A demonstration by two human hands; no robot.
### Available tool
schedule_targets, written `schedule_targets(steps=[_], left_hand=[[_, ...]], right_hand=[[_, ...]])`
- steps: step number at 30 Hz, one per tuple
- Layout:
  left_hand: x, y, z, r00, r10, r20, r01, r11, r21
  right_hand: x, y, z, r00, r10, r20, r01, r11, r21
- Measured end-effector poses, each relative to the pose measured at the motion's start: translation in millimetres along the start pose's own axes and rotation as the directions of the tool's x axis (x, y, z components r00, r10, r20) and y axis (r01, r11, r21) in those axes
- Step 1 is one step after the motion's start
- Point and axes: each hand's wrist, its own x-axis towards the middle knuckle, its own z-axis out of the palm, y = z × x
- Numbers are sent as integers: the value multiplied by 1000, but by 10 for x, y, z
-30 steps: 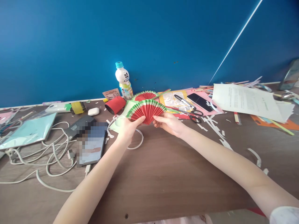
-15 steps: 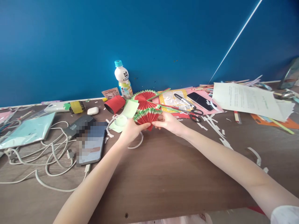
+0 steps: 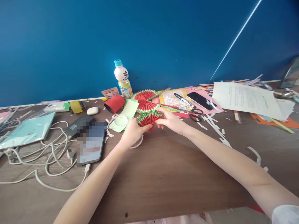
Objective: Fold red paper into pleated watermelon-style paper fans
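Between my hands is a pleated paper fan [image 3: 150, 119], red with a green and white zigzag edge. My left hand [image 3: 133, 132] pinches its left side, the thumb lying across the folds. My right hand [image 3: 170, 121] grips the right side with fingers curled; part of the fan is hidden by them. Just behind it lies a larger finished-looking round paper fan [image 3: 146, 100] in the same colours, with a green stick [image 3: 161, 93] across it. Black-handled scissors [image 3: 195, 115] lie right of my right hand. A roll of clear tape [image 3: 120, 120] rests on light green paper [image 3: 130, 109] near my left hand.
A bottle [image 3: 122, 77] stands by the blue wall, beside a red paper cup-like tube [image 3: 115, 104]. Phones [image 3: 93, 144], cables [image 3: 53, 155] and an earbud case [image 3: 92, 110] lie left. Right are a marker [image 3: 181, 99], another phone [image 3: 202, 101], paper scraps [image 3: 217, 130] and a printed sheet [image 3: 249, 99].
The held fan has drawn in narrower and shifted slightly right. My left hand has moved a little right, closer to my right hand, which has stayed about where it was.
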Motion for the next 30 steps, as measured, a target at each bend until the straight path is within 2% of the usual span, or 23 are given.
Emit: schedule_targets(steps=[4, 6, 13, 23, 27, 30], left_hand=[[-13, 3, 5, 999, 28, 41, -31, 997, 70], [-24, 9, 20, 997, 52, 65, -59, 992, 114], [-55, 31, 89, 998, 43, 42, -51, 973, 226], [-116, 99, 136, 992, 79, 95, -110, 915, 388], [-169, 174, 167, 997, 16, 80, -57, 842, 536], [-184, 184, 184, 997, 40, 64, -72, 772, 632]], right_hand=[[-7, -26, 1, 997, -22, 77, 13, 993, 121], [-10, -32, 13, 996, -10, 93, -1, 993, 119], [-65, -75, 68, 993, -4, 120, 19, 992, -127], [-148, -58, 155, 994, -33, 101, 68, 927, -368], [-224, -85, 208, 988, -30, 148, 92, 895, -437], [-256, -119, 229, 986, 10, 164, 69, 883, -464]])
